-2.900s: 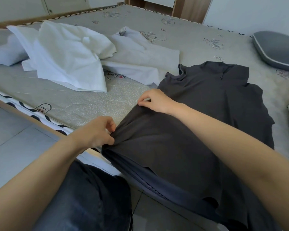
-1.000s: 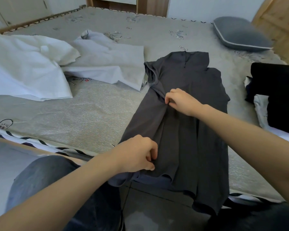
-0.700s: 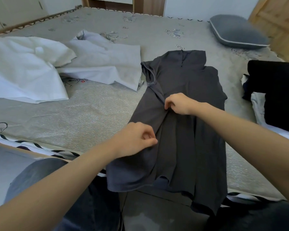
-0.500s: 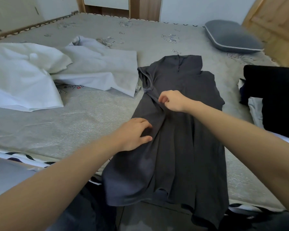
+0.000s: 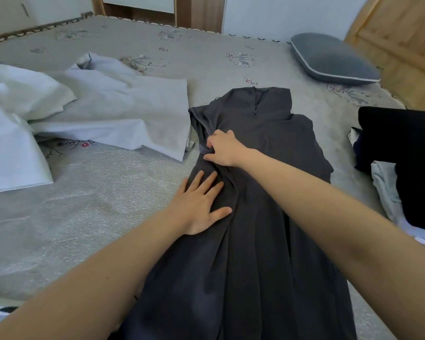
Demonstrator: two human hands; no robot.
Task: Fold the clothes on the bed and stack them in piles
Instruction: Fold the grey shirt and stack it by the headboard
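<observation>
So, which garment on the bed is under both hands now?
The dark grey shirt: left hand flat on it, right hand pinching it. The white clothes lie untouched.

Dark grey shirt [image 5: 268,217] soft matt cloth; mattress [image 5: 96,204] speckled textured fabric; headboard [image 5: 402,45] wood

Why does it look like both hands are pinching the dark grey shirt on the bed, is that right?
Not quite. In the head view only the right hand pinches the dark grey shirt; the left hand lies flat on it with straight fingers. The bed part is right.
</observation>
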